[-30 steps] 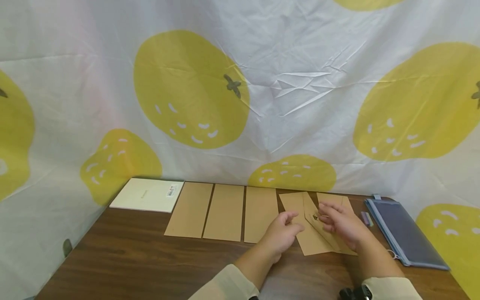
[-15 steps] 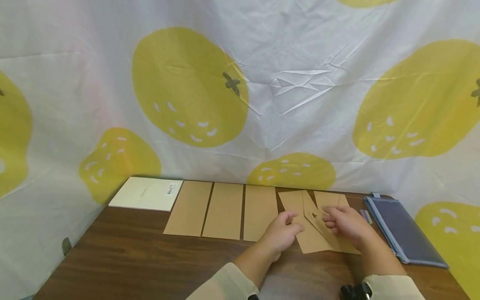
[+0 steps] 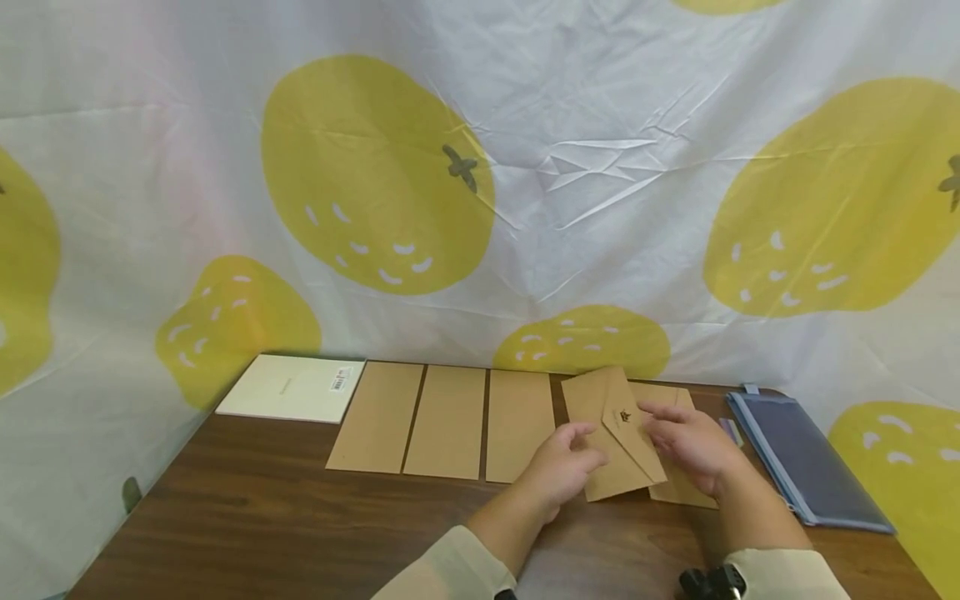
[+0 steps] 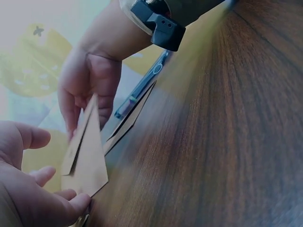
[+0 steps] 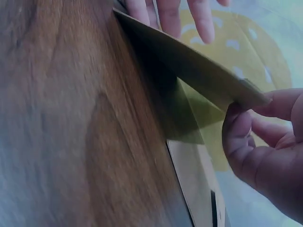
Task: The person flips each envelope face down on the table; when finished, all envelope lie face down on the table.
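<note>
A brown paper envelope (image 3: 611, 454) with a pointed flap and a small dark crown print stands tilted, its right side raised off the table. My right hand (image 3: 693, 450) pinches that raised edge between thumb and fingers, as the right wrist view shows, with the envelope (image 5: 189, 61) sloping down away from it. By the opposite, lower edge is my left hand (image 3: 558, 471); in the left wrist view its loosely bent fingers (image 4: 78, 203) come right at the envelope's bottom corner without gripping. Another brown envelope (image 3: 682, 493) lies flat, partly hidden under the right hand.
Three brown envelopes (image 3: 447, 425) lie side by side on the dark wooden table (image 3: 247, 508). Left of them is a cream-coloured flat pad (image 3: 285, 392) with a barcode label. A blue zip pouch (image 3: 813, 467) and small pastel sticks (image 3: 731, 432) lie at right. A fruit-print curtain (image 3: 525, 208) hangs behind.
The crown-printed envelope has been taken hold of by the right hand; its right side has risen and it tilts towards the left. The left hand has barely moved.
</note>
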Motion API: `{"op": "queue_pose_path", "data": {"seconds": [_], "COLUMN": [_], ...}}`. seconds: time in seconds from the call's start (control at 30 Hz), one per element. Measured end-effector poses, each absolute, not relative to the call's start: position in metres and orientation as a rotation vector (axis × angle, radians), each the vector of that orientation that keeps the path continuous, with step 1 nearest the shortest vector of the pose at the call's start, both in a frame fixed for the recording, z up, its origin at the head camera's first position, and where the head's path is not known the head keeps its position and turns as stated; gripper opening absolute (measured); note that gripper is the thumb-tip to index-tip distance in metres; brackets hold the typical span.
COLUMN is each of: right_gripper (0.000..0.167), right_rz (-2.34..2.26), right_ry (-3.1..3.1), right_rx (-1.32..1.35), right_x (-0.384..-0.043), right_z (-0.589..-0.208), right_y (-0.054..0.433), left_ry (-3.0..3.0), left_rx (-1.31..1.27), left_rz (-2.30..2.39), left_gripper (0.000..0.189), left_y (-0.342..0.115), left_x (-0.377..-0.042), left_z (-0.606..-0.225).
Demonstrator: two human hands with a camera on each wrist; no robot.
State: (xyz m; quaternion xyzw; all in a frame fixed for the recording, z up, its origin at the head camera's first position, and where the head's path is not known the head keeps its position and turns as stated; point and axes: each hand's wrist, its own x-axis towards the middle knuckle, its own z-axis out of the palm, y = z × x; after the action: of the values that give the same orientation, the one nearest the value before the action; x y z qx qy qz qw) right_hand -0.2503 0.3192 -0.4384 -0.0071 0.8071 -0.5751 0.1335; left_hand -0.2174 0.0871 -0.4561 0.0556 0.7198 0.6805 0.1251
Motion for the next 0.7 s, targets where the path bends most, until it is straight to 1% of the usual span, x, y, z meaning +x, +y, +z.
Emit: {"op": "queue_pose_path", "data": {"seconds": [0.23,0.5,0.7], "right_gripper": [0.069,0.068,0.069], "right_rz": [-1.761,-1.863,-1.896], "right_ry": [2.250,2.089,2.008], "right_rx": [-0.079,-0.120,-0.194], "right_x": [-0.250,-0.243,-0.241], "right_z": [-0.434,-0.427,-0.424], "right_y": [0.311,0.298,0.289], "left_ry": [2.069,1.974,1.911], "left_rx": [0.182,0.253,0.292], "left_rz": [2.008,2.070,2.120], "left_gripper": [0.057,0.059,0.056], "left_y": [0.088,0.087,0.087], "left_x": [-0.218,-0.218,-0.217], "left_z": [-0.457,-0.451,-0.444]}}
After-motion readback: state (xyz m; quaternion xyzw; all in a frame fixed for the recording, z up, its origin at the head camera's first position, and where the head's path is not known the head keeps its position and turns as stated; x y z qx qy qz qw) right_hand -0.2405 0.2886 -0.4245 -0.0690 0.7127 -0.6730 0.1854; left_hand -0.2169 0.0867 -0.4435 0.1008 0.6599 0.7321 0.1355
